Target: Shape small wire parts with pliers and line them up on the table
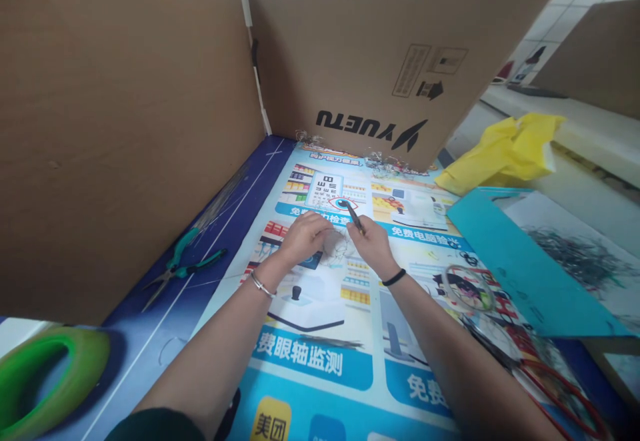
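Note:
My right hand (373, 244) is closed around a slim dark tool (355, 217), which slants up and left out of the fist. I cannot make out its kind. Facing it, my left hand (305, 237) has its fingers bent together at the edge of a loose tangle of thin wire (336, 249). The wire appears pinched in the fingertips, though the grip is partly hidden. Both hands are just above a printed poster sheet (320, 301) with pictures and lettering.
Teal-handled pliers (181, 269) and a green tape roll (90, 368) are at left. Cardboard walls (380, 48) rise behind and left. To the right are red-handled scissors (555, 378), a wire coil (470, 288), a blue box (530, 274) holding wire scraps, and a yellow bag (500, 151).

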Demonstrator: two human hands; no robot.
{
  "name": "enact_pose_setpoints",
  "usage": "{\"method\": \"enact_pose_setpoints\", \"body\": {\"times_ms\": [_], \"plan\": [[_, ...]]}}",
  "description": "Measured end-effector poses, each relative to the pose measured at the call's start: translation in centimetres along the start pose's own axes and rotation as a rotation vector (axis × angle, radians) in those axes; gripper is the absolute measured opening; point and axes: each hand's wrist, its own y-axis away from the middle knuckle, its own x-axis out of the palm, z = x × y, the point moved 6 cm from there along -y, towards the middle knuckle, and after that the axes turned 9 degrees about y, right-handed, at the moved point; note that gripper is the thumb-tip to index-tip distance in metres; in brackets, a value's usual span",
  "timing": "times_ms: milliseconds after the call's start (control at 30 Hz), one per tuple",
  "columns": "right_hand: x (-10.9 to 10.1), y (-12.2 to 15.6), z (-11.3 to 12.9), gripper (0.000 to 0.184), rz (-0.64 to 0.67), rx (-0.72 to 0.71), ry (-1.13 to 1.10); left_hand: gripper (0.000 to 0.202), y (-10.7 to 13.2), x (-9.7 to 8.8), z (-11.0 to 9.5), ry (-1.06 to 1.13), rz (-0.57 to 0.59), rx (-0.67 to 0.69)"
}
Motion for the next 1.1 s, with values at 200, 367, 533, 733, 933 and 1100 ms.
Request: {"method": "enact_pose_setpoints", "body": {"times_ms": [200,367,533,733,933,1100], "plan": [[0.3,-0.2,-1.1,0.028,0.005,0.059,-0.042,0.010,0.0,-0.2,-0.1,0.022,-0.050,0.000],[0.3,-0.1,-0.5,0.027,0.024,0.007,-0.100,0.011,0.0,0.2,-0.1,-0.008,-0.038,-0.027],[0.3,0.1,0.2,0.027,0.028,-0.057,-0.146,0.013,0.1,0.3,-0.1,-0.057,-0.019,-0.023],[0.5,0.3,0.2,0.026,0.029,-0.074,-0.153,0.018,0.2,0.6,-0.2,-0.083,0.019,0.012],[0.6,0.3,0.2,0.026,0.038,-0.066,-0.179,0.020,0.1,0.7,-0.2,-0.092,0.049,0.033],[0.9,0.4,0.0,0.023,0.057,-0.047,-0.203,0.024,0.1,0.7,-0.3,-0.142,0.070,0.053]]}}
